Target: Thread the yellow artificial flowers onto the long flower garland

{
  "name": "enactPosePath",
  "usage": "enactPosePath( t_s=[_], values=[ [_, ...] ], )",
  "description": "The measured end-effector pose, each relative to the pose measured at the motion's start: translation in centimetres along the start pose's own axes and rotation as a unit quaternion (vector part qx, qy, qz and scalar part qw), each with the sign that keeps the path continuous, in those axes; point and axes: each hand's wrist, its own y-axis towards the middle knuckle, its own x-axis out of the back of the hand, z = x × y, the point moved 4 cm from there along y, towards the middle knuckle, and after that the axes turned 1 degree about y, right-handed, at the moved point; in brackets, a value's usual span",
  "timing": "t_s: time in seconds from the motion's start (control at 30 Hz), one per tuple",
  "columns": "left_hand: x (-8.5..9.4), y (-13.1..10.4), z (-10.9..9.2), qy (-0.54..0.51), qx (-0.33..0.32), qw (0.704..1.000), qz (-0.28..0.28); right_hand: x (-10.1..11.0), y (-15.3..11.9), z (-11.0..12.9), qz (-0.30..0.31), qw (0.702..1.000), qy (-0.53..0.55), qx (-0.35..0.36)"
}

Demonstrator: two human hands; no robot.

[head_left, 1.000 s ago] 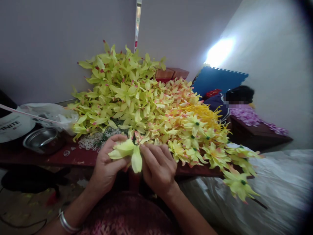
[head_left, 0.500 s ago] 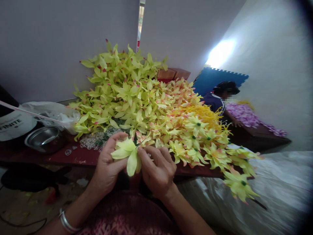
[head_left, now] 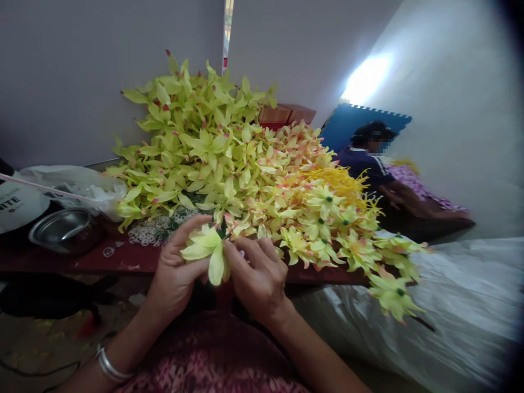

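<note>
My left hand (head_left: 177, 273) is closed around a pale yellow-green artificial flower (head_left: 204, 248), its petals spread out between thumb and fingers. At the flower's right side, the fingertips of my right hand (head_left: 262, 275) pinch at its centre, and the exact spot is hidden behind them. A small whitish bit shows among the right fingers, too small to name. Just beyond both hands lies a big heap of loose yellow-green petal pieces (head_left: 196, 142). Finished-looking flowers with green centres (head_left: 323, 202) lie to the right of my right hand.
On the dark red table (head_left: 102, 262) stand a steel bowl (head_left: 63, 229) and a clear plastic bag (head_left: 90, 183). Small white rings (head_left: 151, 229) lie behind my left hand. Yellow strands (head_left: 339, 183) and plastic sheeting (head_left: 368, 322) are to the right. A co-worker (head_left: 364, 158) sits beyond, by purple petals (head_left: 413, 183).
The whole view has shifted slightly, so things sit a little further left and higher. Both hands keep their hold at the flower. The co-worker's head has turned and an arm now reaches out over the far table.
</note>
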Motion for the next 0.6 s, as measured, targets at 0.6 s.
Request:
enactPosePath(
  t_s=[0.6],
  values=[
    [-0.2, 0.2, 0.2, -0.053, 0.069, 0.996, 0.006, 0.7, 0.2, -0.8, 0.049, 0.979, 0.195, -0.024]
  ],
)
